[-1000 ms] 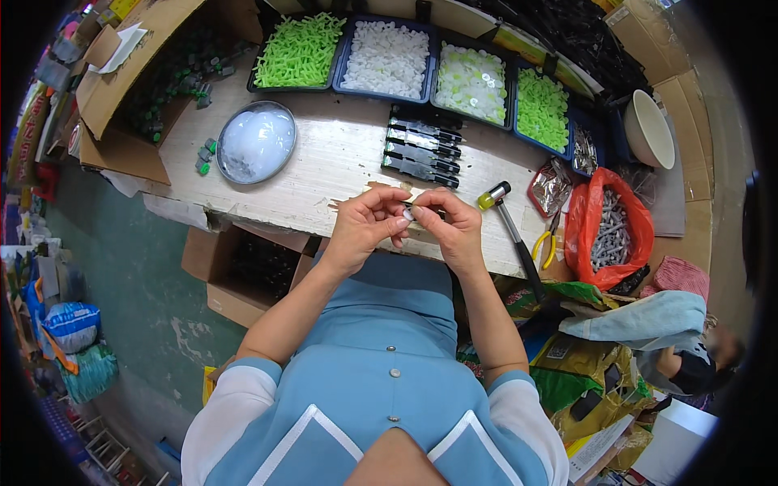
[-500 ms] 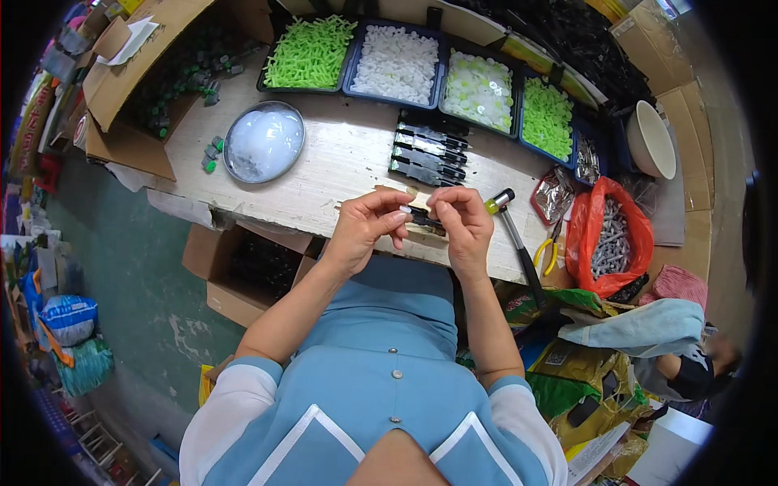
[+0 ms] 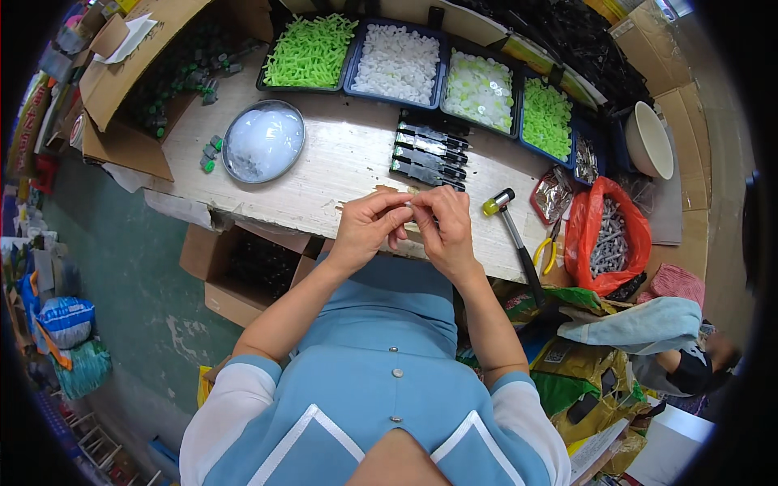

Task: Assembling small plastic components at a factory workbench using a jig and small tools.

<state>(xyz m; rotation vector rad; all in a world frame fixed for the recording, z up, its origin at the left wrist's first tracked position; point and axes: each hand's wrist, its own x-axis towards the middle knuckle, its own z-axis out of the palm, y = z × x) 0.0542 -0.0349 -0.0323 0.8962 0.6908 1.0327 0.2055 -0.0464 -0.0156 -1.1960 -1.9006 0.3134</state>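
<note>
My left hand (image 3: 362, 231) and my right hand (image 3: 447, 229) meet over the bench's near edge, fingers closed and fingertips touching. Between the left thumb and forefinger a small white piece (image 3: 408, 205) barely shows; the fingers cover most of it. What the right fingertips pinch is hidden. Beyond the hands, several flat black plastic parts (image 3: 428, 154) lie in a stacked row. To the right of my right hand rests a hammer (image 3: 512, 231) with a yellow-and-silver head and black grip.
Trays of green strips (image 3: 310, 53), white pieces (image 3: 397, 63), mixed discs (image 3: 480, 87) and green pieces (image 3: 547, 120) line the back. A round dish (image 3: 263, 142) stands left. Yellow-handled pliers (image 3: 551, 249) and a red bag of grey parts (image 3: 608, 243) lie right. An open carton (image 3: 219, 283) sits below.
My right hand has moved left, and its fingertips now meet those of my left hand. The white piece and the dark part seen between the hands are now mostly covered.
</note>
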